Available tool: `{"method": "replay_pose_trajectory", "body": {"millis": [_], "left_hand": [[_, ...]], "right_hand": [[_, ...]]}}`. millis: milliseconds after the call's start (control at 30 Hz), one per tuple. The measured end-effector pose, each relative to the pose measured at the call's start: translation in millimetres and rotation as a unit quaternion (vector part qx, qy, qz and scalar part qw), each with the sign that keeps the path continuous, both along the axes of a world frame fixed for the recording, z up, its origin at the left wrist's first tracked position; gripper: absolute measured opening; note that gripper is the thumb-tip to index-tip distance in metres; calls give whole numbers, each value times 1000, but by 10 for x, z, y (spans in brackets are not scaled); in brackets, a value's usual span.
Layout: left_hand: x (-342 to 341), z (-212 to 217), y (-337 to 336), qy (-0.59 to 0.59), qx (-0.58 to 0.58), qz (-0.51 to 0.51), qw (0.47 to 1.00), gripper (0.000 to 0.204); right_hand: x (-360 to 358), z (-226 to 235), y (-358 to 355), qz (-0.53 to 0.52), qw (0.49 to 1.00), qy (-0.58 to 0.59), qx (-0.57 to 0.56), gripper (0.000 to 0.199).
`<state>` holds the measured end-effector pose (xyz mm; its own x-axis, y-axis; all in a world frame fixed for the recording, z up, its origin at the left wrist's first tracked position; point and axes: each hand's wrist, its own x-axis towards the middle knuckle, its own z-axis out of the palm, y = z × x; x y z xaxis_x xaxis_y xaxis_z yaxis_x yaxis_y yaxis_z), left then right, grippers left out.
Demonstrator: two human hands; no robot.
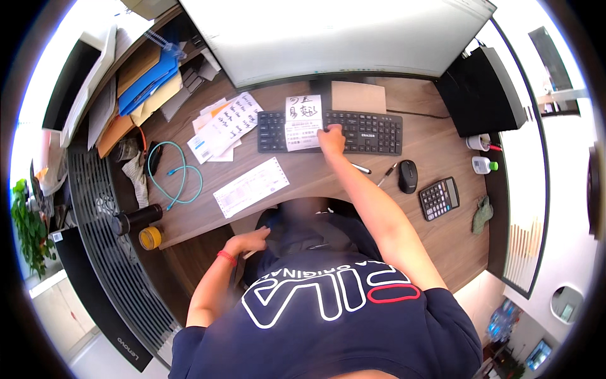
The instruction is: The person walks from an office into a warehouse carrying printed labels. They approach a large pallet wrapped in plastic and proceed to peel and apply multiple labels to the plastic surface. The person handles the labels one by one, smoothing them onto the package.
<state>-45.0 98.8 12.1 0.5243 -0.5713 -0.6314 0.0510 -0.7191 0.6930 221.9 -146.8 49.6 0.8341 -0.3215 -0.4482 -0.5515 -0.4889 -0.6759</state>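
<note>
My right hand [331, 139] reaches forward onto the black keyboard [372, 132] and touches the edge of a white slip of paper with handwriting [303, 121] that lies across the keys. Whether the fingers pinch the slip I cannot tell. My left hand [247, 242] rests near my lap at the desk's front edge, fingers loosely apart, holding nothing; a red band is on that wrist. A large bright monitor [334, 38] stands behind the keyboard.
Printed forms [251, 187] and several paper slips [224, 126] lie left of the keyboard, beside a teal cable [173, 174]. A black mouse [408, 175], two pens [387, 174], a calculator [439, 198] sit to the right. Folders [148, 79] are stacked far left.
</note>
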Motion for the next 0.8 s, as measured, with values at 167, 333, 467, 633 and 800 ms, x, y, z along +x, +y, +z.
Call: {"method": "replay_pose_trajectory", "body": {"millis": [167, 333, 467, 633, 800], "left_hand": [[146, 459, -115, 295, -29, 182, 937, 49], [140, 589, -25, 190, -110, 210, 953, 45], [667, 970, 1, 133, -33, 101, 985, 41], [1080, 776, -211, -99, -113, 362, 920, 36], [1553, 370, -617, -121, -182, 552, 805, 48]], "right_hand": [[67, 11, 105, 35, 992, 58, -109, 47], [105, -62, 233, 31, 980, 83, -176, 50], [162, -131, 274, 56, 981, 126, -136, 46], [105, -442, 12, 33, 998, 8, 53, 39], [-140, -456, -246, 77, 945, -68, 309, 27]]}}
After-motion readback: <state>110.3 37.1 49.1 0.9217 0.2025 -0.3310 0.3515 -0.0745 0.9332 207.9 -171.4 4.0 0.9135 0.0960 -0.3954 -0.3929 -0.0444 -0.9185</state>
